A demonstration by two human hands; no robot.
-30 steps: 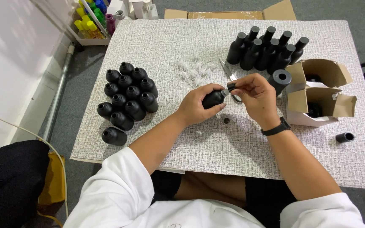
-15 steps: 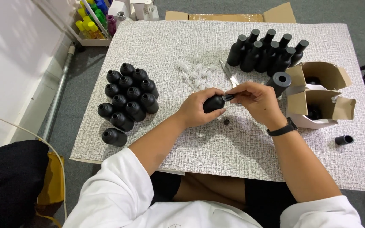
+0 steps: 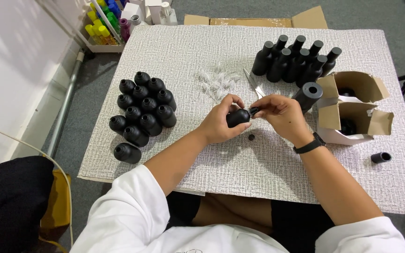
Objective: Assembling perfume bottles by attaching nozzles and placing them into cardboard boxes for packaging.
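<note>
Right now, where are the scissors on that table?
In the head view the scissors lie on the white table mat, just beyond the right hand, between the pile of small clear plastic bits and the upright black bottles.

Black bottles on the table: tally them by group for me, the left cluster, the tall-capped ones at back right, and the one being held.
Left cluster bottles: 13
Tall-capped bottles: 8
Held bottle: 1
Total: 22
</note>
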